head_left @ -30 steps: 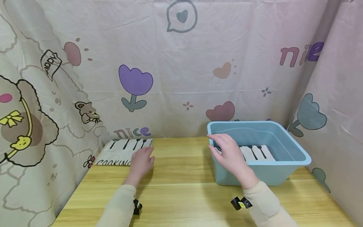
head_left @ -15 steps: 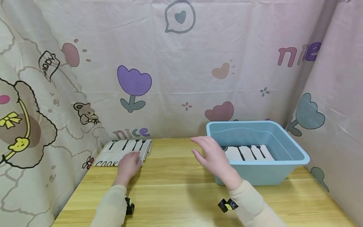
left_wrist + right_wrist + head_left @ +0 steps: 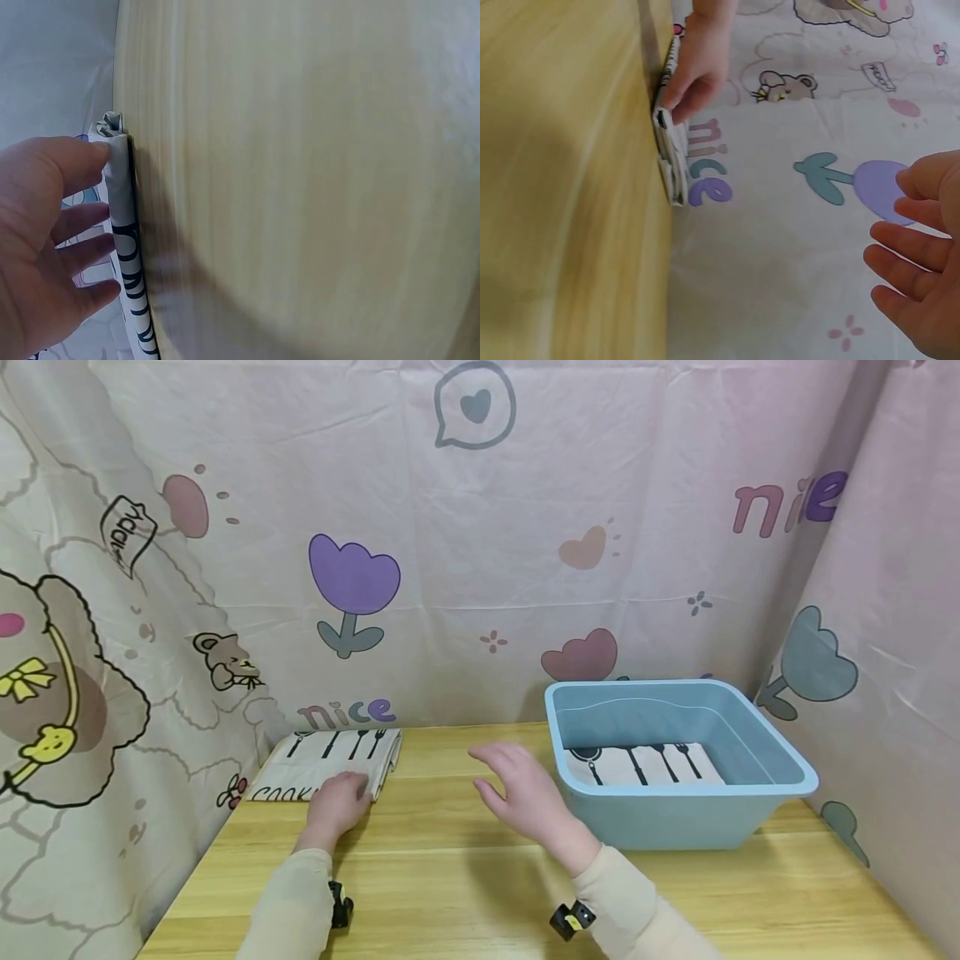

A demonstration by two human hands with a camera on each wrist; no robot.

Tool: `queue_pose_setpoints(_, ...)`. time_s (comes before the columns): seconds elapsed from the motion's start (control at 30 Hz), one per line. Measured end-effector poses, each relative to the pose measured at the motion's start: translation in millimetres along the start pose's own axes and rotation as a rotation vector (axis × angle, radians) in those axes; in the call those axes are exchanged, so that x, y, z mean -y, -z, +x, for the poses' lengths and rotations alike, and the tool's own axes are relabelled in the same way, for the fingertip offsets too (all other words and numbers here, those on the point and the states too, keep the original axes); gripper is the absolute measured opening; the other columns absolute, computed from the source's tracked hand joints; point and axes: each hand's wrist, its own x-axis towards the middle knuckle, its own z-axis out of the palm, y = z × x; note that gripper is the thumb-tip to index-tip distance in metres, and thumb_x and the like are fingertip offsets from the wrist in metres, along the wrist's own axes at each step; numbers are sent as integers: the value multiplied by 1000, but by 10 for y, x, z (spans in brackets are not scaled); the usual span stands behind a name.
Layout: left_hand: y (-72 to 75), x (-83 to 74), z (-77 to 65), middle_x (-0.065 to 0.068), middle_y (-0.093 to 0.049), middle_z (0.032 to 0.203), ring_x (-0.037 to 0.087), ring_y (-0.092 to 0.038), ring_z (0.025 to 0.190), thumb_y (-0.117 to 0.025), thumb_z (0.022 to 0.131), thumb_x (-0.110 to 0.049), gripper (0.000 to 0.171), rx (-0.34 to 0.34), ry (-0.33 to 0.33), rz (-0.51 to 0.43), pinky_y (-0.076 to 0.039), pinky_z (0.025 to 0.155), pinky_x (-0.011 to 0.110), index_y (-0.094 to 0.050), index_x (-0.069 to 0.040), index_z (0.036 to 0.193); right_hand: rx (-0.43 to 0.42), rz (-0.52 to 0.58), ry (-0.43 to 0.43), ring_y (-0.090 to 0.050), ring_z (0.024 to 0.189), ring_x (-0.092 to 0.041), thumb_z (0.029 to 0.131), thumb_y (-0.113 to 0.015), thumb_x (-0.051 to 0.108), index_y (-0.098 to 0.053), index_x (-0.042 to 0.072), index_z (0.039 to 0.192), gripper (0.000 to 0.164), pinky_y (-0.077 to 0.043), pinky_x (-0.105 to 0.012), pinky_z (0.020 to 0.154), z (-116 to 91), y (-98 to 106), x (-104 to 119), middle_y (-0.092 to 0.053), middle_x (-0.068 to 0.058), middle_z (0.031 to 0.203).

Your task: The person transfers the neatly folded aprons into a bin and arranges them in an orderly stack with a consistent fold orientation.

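Note:
A stack of folded white cloths [image 3: 330, 754] printed with black utensils lies at the table's back left. My left hand [image 3: 339, 795] is on its near right corner, thumb against the edge and fingers on top, pinching it; the left wrist view shows the thumb of that hand [image 3: 52, 225] at the cloth's edge [image 3: 122, 217]. My right hand [image 3: 516, 783] hovers open over the bare table between the stack and a blue plastic bin [image 3: 795, 772]. One folded cloth [image 3: 652, 764] of the same print lies flat inside the bin. In the right wrist view the right hand [image 3: 922, 262] has spread fingers.
The wooden table [image 3: 480, 877] is walled by a printed cartoon curtain [image 3: 480, 568] at the back and both sides. The bin stands at the back right, near the right curtain. Small black cameras are strapped at both wrists.
My right hand has left the bin's rim and moved left and down over the table. My left hand slid left onto the stack's near corner and closed on it.

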Motion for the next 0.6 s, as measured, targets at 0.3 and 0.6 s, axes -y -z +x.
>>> queue_pose_setpoints(0.3,2,32,-23,25,-62,120,45,-58,111,-72,88,-13,34,29,-26,-1,-45,94,59,-69,0,119,51,19,-94,-60,114,-28,90,-72,13,-64,5,124,36,-47,-43,98,-29,-179,-18,-66,-10,121)
queue_pose_setpoints(0.6,3,-23,-27,20,-65,112,42,-59,104,-72,89,-13,22,33,-47,-20,-45,95,56,-75,-5,109,82,51,-174,-60,114,-29,91,-72,13,-65,4,124,35,-48,-43,98,-42,-323,-84,-67,-10,121)
